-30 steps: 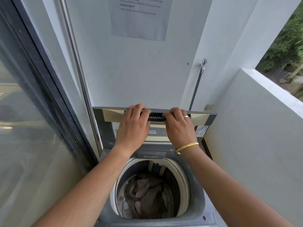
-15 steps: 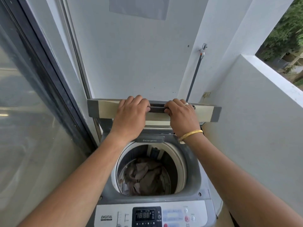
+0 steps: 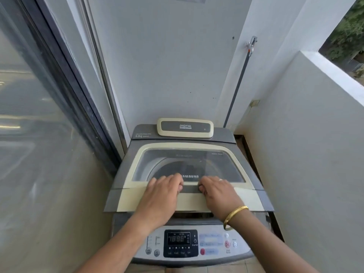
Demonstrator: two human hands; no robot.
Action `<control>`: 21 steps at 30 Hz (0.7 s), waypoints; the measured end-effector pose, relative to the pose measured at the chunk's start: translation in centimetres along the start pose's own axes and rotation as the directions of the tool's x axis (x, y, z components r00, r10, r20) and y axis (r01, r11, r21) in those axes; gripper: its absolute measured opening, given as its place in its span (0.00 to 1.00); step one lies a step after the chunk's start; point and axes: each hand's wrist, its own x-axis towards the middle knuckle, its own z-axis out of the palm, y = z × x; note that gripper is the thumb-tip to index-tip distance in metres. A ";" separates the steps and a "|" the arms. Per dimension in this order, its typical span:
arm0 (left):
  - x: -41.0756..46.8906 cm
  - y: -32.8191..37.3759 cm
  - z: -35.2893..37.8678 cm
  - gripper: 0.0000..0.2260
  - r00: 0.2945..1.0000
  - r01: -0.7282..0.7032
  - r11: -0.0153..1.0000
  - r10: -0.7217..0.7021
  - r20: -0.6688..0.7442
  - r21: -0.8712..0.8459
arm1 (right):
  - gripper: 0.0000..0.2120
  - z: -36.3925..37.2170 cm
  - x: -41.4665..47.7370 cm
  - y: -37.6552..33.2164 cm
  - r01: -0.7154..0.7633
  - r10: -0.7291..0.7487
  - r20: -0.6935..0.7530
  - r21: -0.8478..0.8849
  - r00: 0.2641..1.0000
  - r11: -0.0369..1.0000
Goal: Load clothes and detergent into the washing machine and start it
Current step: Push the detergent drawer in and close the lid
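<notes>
Now the lid of the washing machine is almost down, its front edge just above the control panel. You hold it with your left hand and right hand, fingers curled into the handle recess at the front. It looks stiff, hinged and light, with a window pane, so I think you should lower it gently. A glass door stands at your left.

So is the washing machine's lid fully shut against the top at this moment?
No: the lid is nearly down, but a dark gap shows under its front edge, which both the left hand and the right hand grip.
</notes>
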 end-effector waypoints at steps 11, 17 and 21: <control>-1.3 -2.7 6.2 0.07 0.981 0.052 0.998 -0.043 0.190 -0.044 | 0.06 7.9 -0.7 1.3 -0.095 0.091 0.166 0.016 0.982 0.995; -1.4 -3.8 7.1 0.05 0.983 0.063 0.994 -0.047 0.176 -0.090 | 0.05 8.9 -1.0 1.9 -0.110 0.100 0.116 0.079 0.988 0.991; -1.9 -4.1 7.6 0.05 0.992 0.061 0.991 -0.047 0.119 -0.122 | 0.06 9.2 -1.2 2.0 -0.105 0.098 0.081 0.086 0.992 0.991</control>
